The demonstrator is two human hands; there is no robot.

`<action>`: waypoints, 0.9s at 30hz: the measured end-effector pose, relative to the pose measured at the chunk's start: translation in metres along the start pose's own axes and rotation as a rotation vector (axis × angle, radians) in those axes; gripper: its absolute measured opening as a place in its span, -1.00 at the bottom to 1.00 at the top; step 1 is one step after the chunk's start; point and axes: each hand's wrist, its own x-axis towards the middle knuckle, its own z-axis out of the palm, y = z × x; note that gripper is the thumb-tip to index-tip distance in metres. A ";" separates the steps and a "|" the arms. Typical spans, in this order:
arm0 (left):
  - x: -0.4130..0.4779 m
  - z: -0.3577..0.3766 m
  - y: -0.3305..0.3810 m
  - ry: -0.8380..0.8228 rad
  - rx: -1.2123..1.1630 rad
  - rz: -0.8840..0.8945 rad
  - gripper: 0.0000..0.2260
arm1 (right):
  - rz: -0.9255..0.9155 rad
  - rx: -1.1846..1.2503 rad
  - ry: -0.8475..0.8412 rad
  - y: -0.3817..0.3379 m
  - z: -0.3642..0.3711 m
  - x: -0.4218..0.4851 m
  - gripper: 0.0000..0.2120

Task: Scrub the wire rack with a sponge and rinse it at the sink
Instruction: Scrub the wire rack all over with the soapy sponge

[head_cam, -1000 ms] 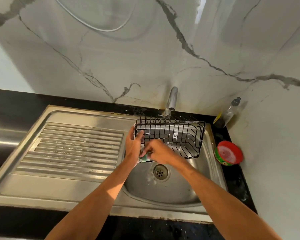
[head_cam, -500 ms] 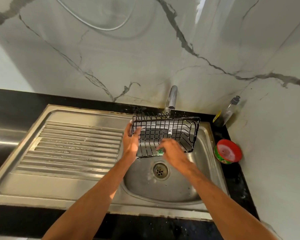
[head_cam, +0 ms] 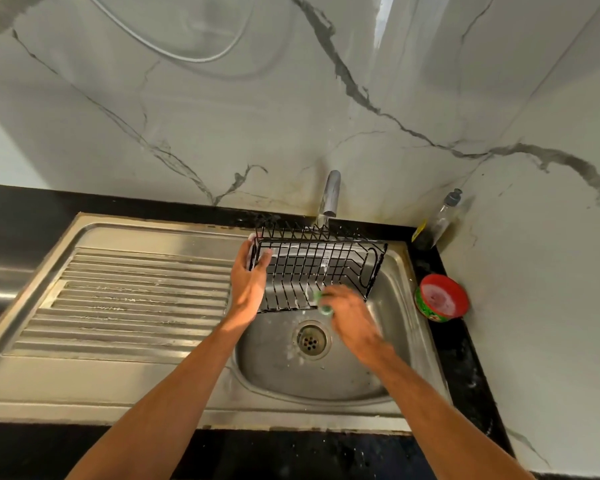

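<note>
A green sponge (head_cam: 323, 304) is pinched in the curled fingers of the right hand (head_cam: 352, 322), against the wire rack (head_cam: 321, 268)'s near edge. The rack's left end is gripped by the left hand (head_cam: 248, 287), and the rack is held tilted over the sink (head_cam: 326, 379), below the tap (head_cam: 330, 195).

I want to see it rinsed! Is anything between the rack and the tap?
No, nothing visible. The wire rack is right under the tap. The left hand grips its left end; the right hand holds the sponge at its front edge.
</note>
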 end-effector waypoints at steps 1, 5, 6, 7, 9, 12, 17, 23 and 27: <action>0.001 -0.001 0.002 -0.002 -0.008 0.026 0.08 | 0.084 -0.037 0.034 0.014 -0.006 -0.003 -0.62; 0.003 0.002 0.000 0.003 0.029 0.029 -0.02 | 0.111 -0.110 -0.043 0.027 -0.012 -0.010 -0.61; 0.003 0.004 0.001 -0.005 0.055 0.024 -0.11 | 0.093 -0.099 -0.098 0.026 -0.010 -0.011 -0.61; 0.003 0.005 0.001 -0.019 0.072 0.033 -0.20 | 0.092 -0.098 -0.109 0.029 -0.012 -0.013 -0.62; 0.005 0.007 -0.001 -0.027 0.073 0.043 -0.27 | 0.142 -0.135 -0.068 0.044 -0.018 -0.014 -0.63; 0.003 0.012 -0.001 0.010 0.041 -0.001 -0.18 | 0.153 -0.157 -0.059 0.041 -0.013 -0.014 -0.62; -0.004 0.013 -0.009 -0.003 0.043 0.029 -0.11 | 0.215 0.030 -0.033 0.034 -0.002 -0.006 -0.74; -0.005 0.013 -0.030 0.018 -0.038 -0.153 -0.20 | 0.265 -0.178 0.041 0.019 -0.002 0.009 -0.76; -0.006 0.012 -0.033 0.040 -0.012 -0.129 -0.46 | 0.309 -0.128 -0.121 0.027 -0.006 0.013 -0.88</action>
